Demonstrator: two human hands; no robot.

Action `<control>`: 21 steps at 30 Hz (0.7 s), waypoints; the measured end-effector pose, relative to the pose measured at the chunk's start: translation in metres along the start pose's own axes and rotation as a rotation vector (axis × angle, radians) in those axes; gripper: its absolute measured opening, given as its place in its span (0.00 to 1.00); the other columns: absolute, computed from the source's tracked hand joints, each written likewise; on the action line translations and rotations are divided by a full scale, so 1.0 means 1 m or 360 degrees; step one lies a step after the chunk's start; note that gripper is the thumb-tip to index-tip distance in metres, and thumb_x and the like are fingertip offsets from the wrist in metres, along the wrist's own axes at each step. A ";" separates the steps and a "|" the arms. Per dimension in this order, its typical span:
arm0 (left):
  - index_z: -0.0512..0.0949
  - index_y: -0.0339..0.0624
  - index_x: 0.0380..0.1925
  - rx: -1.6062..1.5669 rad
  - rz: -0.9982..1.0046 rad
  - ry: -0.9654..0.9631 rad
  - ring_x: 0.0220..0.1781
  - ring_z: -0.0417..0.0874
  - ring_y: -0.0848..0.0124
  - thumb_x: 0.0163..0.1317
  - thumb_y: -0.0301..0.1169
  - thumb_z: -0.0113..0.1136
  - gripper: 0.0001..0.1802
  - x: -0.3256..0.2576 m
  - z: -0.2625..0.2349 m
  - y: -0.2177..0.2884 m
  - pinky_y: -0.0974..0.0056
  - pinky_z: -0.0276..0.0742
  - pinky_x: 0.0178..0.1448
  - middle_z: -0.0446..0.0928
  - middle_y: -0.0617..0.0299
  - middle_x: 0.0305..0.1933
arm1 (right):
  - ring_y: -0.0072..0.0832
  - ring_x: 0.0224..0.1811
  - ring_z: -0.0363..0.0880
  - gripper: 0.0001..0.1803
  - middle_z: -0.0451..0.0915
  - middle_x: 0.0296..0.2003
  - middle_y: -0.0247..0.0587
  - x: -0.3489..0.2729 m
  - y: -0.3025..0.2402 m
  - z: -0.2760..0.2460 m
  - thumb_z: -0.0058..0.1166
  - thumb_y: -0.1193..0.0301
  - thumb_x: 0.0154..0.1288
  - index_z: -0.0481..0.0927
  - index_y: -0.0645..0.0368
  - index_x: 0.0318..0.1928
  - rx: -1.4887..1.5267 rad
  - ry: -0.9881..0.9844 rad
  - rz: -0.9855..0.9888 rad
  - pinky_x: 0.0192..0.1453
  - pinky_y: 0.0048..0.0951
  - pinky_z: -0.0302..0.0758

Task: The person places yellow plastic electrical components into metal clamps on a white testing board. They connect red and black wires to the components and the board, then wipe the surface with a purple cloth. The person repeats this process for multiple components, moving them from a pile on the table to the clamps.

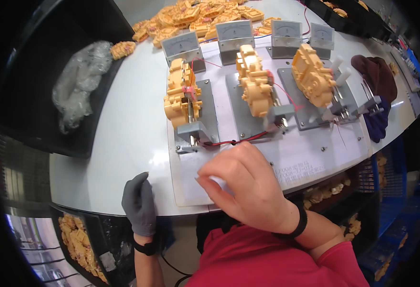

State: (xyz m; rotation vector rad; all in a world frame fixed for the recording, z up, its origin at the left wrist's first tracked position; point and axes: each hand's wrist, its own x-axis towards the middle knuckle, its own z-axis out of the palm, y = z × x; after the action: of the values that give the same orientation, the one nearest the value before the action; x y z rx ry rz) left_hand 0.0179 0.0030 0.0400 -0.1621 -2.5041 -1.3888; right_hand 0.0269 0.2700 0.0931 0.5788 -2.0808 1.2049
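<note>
Yellow gearbox (pixel 182 93) clamped on the nearest jig, left of two others.
My bare right hand (pixel 246 184) hovers curled by the red wire (pixel 234 141), grip unclear; gloved left hand (pixel 140 204) lies flat, empty, on the table edge (pixel 124 143).
</note>
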 end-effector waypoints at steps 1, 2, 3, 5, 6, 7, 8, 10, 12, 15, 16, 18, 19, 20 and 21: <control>0.80 0.32 0.49 0.0021 0.0054 -0.0020 0.39 0.76 0.74 0.70 0.19 0.51 0.11 0.002 0.000 0.013 0.69 0.72 0.46 0.77 0.60 0.36 | 0.41 0.39 0.76 0.17 0.75 0.37 0.41 0.000 0.001 0.002 0.62 0.80 0.54 0.76 0.58 0.45 0.0027 0.0052 -0.0002 0.44 0.37 0.74; 0.80 0.32 0.49 0.0041 0.0108 -0.0040 0.39 0.76 0.74 0.70 0.20 0.51 0.11 0.006 -0.002 0.026 0.69 0.72 0.47 0.77 0.60 0.36 | 0.41 0.40 0.76 0.18 0.75 0.37 0.42 0.001 0.000 0.003 0.62 0.80 0.54 0.75 0.58 0.46 0.0054 0.0104 -0.0006 0.45 0.39 0.74; 0.80 0.33 0.50 0.0093 0.0101 -0.0109 0.40 0.76 0.74 0.72 0.23 0.49 0.12 0.009 -0.003 0.036 0.68 0.73 0.48 0.77 0.61 0.38 | 0.45 0.43 0.76 0.20 0.75 0.40 0.44 0.000 0.001 0.002 0.62 0.79 0.56 0.73 0.59 0.50 0.0105 0.0067 0.0055 0.49 0.42 0.75; 0.79 0.33 0.51 0.0039 0.0122 -0.0129 0.41 0.76 0.74 0.73 0.23 0.49 0.13 0.017 -0.004 0.059 0.68 0.73 0.48 0.77 0.61 0.39 | 0.46 0.45 0.77 0.21 0.75 0.42 0.46 -0.001 0.003 0.004 0.62 0.79 0.58 0.72 0.60 0.52 0.0213 0.0104 0.0110 0.50 0.42 0.75; 0.79 0.33 0.52 0.0010 0.0139 -0.0136 0.41 0.76 0.74 0.73 0.24 0.49 0.13 0.020 -0.004 0.071 0.68 0.73 0.49 0.77 0.61 0.39 | 0.46 0.46 0.77 0.22 0.76 0.43 0.46 -0.001 0.003 0.004 0.61 0.78 0.59 0.72 0.60 0.53 0.0265 0.0124 0.0130 0.51 0.42 0.75; 0.78 0.36 0.56 0.0052 0.0195 -0.0226 0.44 0.75 0.76 0.77 0.32 0.46 0.16 0.026 -0.007 0.080 0.69 0.72 0.51 0.77 0.63 0.42 | 0.47 0.49 0.76 0.23 0.75 0.46 0.48 -0.003 0.004 0.003 0.61 0.77 0.61 0.71 0.61 0.57 0.0282 0.0107 0.0152 0.54 0.43 0.74; 0.76 0.36 0.59 0.0045 0.0179 -0.0290 0.45 0.75 0.76 0.77 0.32 0.47 0.17 0.031 -0.006 0.094 0.69 0.73 0.52 0.77 0.63 0.43 | 0.48 0.49 0.76 0.24 0.75 0.46 0.48 -0.003 0.004 0.001 0.61 0.77 0.61 0.71 0.61 0.57 0.0276 0.0118 0.0152 0.55 0.43 0.74; 0.72 0.37 0.64 0.0031 0.0226 -0.0379 0.46 0.76 0.76 0.76 0.34 0.48 0.21 0.047 0.000 0.113 0.69 0.74 0.52 0.76 0.62 0.47 | 0.48 0.50 0.76 0.24 0.75 0.47 0.48 0.000 0.003 0.000 0.60 0.76 0.62 0.71 0.61 0.58 0.0275 0.0132 0.0157 0.56 0.43 0.74; 0.67 0.39 0.68 0.0137 0.0279 -0.0545 0.47 0.76 0.76 0.76 0.37 0.50 0.25 0.065 -0.001 0.126 0.68 0.74 0.52 0.75 0.61 0.50 | 0.48 0.50 0.76 0.25 0.76 0.46 0.49 0.000 0.001 0.003 0.60 0.75 0.62 0.71 0.60 0.60 0.0289 0.0072 0.0127 0.57 0.43 0.73; 0.61 0.38 0.71 -0.0075 -0.0021 -0.0790 0.55 0.79 0.67 0.70 0.49 0.59 0.39 0.100 0.020 0.134 0.65 0.78 0.52 0.75 0.51 0.56 | 0.47 0.49 0.77 0.25 0.78 0.44 0.49 0.002 0.001 0.005 0.61 0.74 0.61 0.72 0.59 0.59 0.0362 0.0028 0.0103 0.56 0.44 0.73; 0.59 0.38 0.72 -0.0159 -0.0071 -0.0889 0.57 0.79 0.65 0.68 0.52 0.60 0.42 0.112 0.028 0.133 0.64 0.79 0.52 0.74 0.50 0.57 | 0.46 0.48 0.78 0.24 0.79 0.44 0.48 0.004 0.003 0.003 0.61 0.74 0.61 0.72 0.59 0.58 0.0417 0.0030 0.0101 0.56 0.43 0.74; 0.58 0.39 0.73 -0.0285 -0.0078 -0.0919 0.57 0.79 0.65 0.65 0.53 0.63 0.45 0.124 0.039 0.141 0.63 0.80 0.51 0.74 0.50 0.58 | 0.44 0.47 0.79 0.23 0.80 0.43 0.47 0.006 0.003 0.001 0.62 0.73 0.60 0.74 0.59 0.56 0.0512 -0.0002 0.0088 0.55 0.42 0.74; 0.57 0.39 0.73 -0.0338 -0.0111 -0.0921 0.56 0.79 0.66 0.63 0.53 0.65 0.47 0.131 0.045 0.145 0.63 0.81 0.50 0.74 0.50 0.58 | 0.43 0.46 0.79 0.22 0.80 0.43 0.46 0.006 0.004 0.000 0.62 0.73 0.60 0.74 0.59 0.56 0.0543 -0.0034 0.0081 0.55 0.41 0.74; 0.60 0.38 0.72 -0.0201 -0.0150 -0.0928 0.58 0.78 0.67 0.63 0.52 0.65 0.45 0.133 0.052 0.153 0.64 0.81 0.52 0.72 0.51 0.61 | 0.42 0.45 0.80 0.22 0.81 0.43 0.46 0.005 0.004 -0.001 0.63 0.72 0.60 0.75 0.59 0.55 0.0568 -0.0069 0.0077 0.55 0.40 0.75; 0.62 0.37 0.71 -0.0062 -0.0190 -0.0928 0.59 0.78 0.68 0.64 0.51 0.64 0.43 0.135 0.056 0.163 0.65 0.81 0.54 0.71 0.52 0.63 | 0.39 0.46 0.80 0.22 0.80 0.44 0.45 0.006 0.004 -0.002 0.64 0.72 0.60 0.75 0.59 0.55 0.0531 -0.0090 0.0092 0.55 0.38 0.75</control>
State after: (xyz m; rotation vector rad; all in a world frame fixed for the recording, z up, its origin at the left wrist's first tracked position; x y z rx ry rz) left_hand -0.0839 0.1329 0.1835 -0.4968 -2.9888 -1.6233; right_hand 0.0205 0.2732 0.0958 0.7142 -1.9657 1.6022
